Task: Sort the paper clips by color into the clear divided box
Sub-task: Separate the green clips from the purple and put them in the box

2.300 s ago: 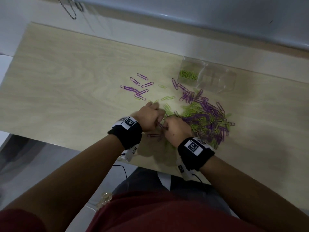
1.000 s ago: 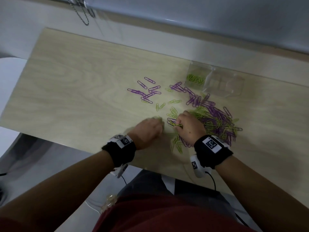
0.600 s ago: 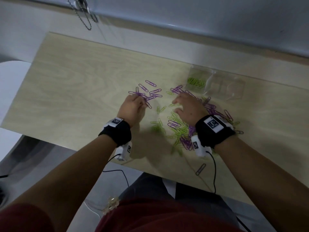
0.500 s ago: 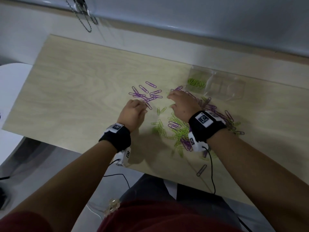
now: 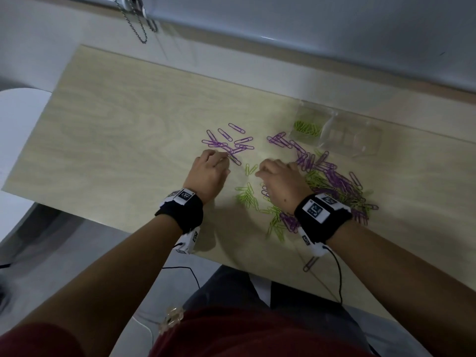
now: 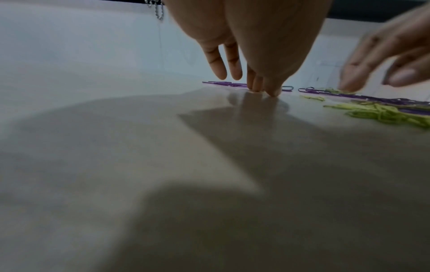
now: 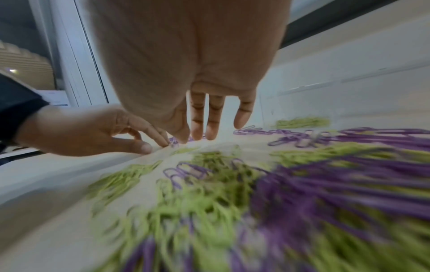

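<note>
Clips of two colours lie spread on the wooden table: a loose group of purple clips to the left, a small bunch of green clips between the two wrists, and a big mixed heap to the right where purple and green are tangled together. The clear divided box stands just behind this heap, near the far edge, and only its left compartment holds clips, all green; the other compartments look empty. I judge the piles are kept apart so that each colour can be gathered and carried to the box in one go.

The left hand rests its straight fingertips on the table at the near edge of the purple group, as if to push or collect them; it holds nothing. The right hand hangs low over the green clips with fingers extended and slightly spread, not grasping anything that I can see.

Compared with 2.3 s ago, the hands are no longer pressed together at the heap's near edge: they have moved forward and separated. The green bunch now lies uncovered behind them, and one purple clip lies alone near the front edge.
</note>
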`<state>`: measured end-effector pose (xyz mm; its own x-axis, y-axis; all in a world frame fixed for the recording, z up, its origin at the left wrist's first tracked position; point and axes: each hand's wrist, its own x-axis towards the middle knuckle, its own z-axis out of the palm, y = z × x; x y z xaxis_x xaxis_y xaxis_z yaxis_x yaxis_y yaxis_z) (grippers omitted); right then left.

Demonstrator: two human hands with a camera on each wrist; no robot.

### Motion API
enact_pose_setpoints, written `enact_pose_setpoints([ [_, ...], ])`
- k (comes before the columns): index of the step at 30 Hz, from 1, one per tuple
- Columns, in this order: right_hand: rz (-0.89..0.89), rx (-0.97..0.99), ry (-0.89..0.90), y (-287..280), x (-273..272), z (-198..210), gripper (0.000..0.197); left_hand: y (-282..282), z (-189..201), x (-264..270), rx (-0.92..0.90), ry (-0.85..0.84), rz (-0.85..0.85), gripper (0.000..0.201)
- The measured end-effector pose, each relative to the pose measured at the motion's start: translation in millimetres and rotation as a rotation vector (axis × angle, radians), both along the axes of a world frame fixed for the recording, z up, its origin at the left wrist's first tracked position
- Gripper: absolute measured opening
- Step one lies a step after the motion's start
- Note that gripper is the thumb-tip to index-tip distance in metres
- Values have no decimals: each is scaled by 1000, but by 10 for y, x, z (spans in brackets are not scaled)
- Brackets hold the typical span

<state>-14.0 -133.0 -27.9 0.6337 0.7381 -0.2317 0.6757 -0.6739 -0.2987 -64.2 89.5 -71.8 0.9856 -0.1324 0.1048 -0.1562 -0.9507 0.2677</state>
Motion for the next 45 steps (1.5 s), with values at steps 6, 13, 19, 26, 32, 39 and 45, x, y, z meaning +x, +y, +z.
enact_pose_setpoints([
  [6,3,-12,-31,569,184,-40,42,-31,58,14,60,14,-21,27],
  [13,-118,151,17,478,341,-177,12,-71,95,69,69,85,25,28],
  [19,-200,117,161,469,518,-190,15,-125,117,263,-113,54,86,21],
  [26,-338,247,110,398,654,-142,16,-308,115,268,-91,0,-92,16],
  [32,-142,149,127,314,583,-108,32,-364,73,-25,-104,104,-208,26],
  [39,-45,157,135,-279,237,-100,22,-542,174,-176,-272,164,-148,23],
  [45,-261,208,141,-436,-45,-159,5,-823,150,34,-213,334,-157,17],
])
